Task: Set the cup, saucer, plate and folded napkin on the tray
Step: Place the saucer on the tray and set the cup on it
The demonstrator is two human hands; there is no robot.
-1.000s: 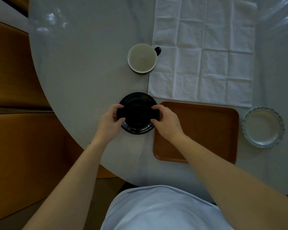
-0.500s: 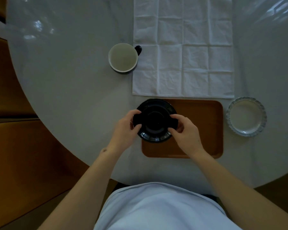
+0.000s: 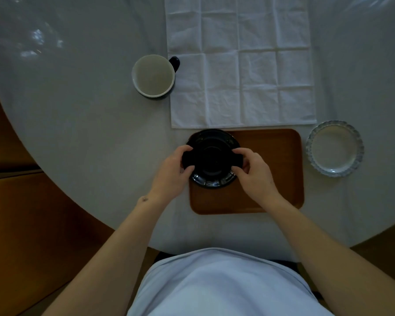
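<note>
Tray (image 3: 271, 179): a brown rectangular tray is laid near the table's (image 3: 78, 133) near edge, long axis left to right; only the saucer is over it.
Saucer (image 3: 211, 156): the black saucer is held level over the tray's far-left corner; whether it is touching the tray cannot be told.
Cup (image 3: 153, 75): seen empty, upright, handle pointed right, touching the napkin's left edge.
Napkin (image 3: 241, 62): spread flat, unfolded, at the tray's far edge.
Plate (image 3: 334, 148): empty, just right of the tray.
Left hand (image 3: 172, 172): the saucer's left rim is pinched by curled fingers.
Right hand (image 3: 252, 171): the right rim is gripped likewise.
</note>
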